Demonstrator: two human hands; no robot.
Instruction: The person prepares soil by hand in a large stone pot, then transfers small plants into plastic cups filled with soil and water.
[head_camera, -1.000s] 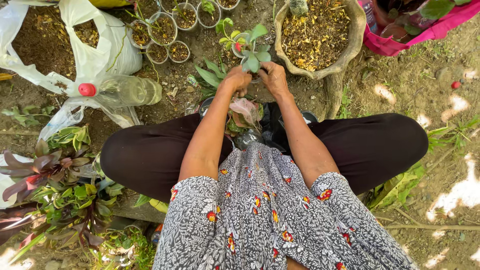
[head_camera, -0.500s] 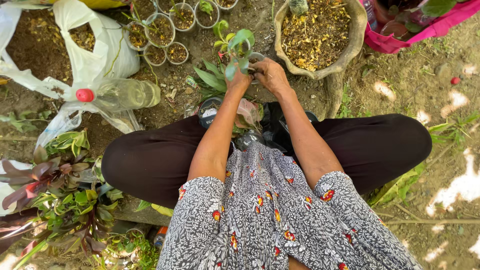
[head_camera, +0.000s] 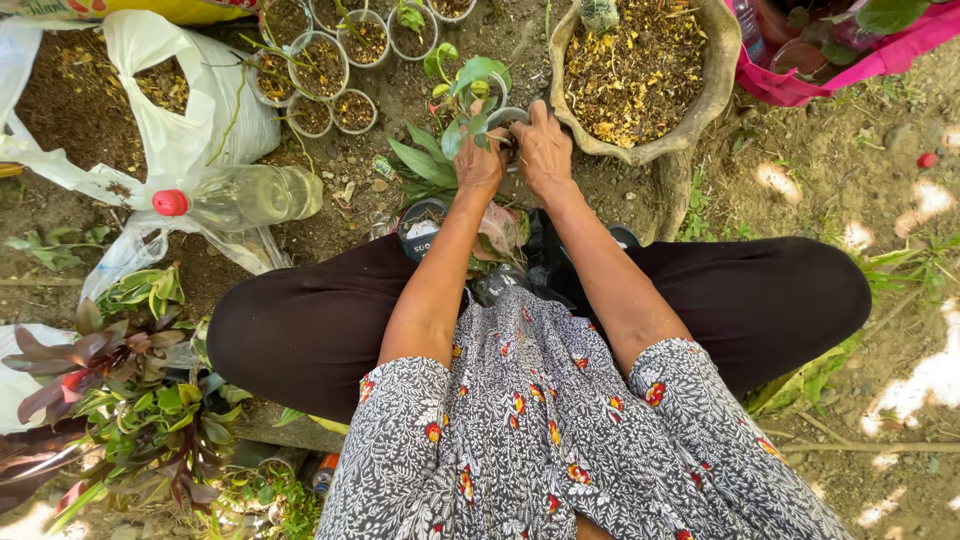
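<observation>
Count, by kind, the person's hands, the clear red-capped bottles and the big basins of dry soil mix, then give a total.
Hands: 2 (left hand, right hand)
Clear red-capped bottle: 1
Big basin of dry soil mix: 1
Total: 4

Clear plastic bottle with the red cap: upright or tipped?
Tipped. The clear bottle lies on its side on the white plastic bag, its red cap on and pointing sideways.

Both arms reach forward, left hand (head_camera: 481, 163) and right hand (head_camera: 543, 150) side by side, fingers curled.
</observation>
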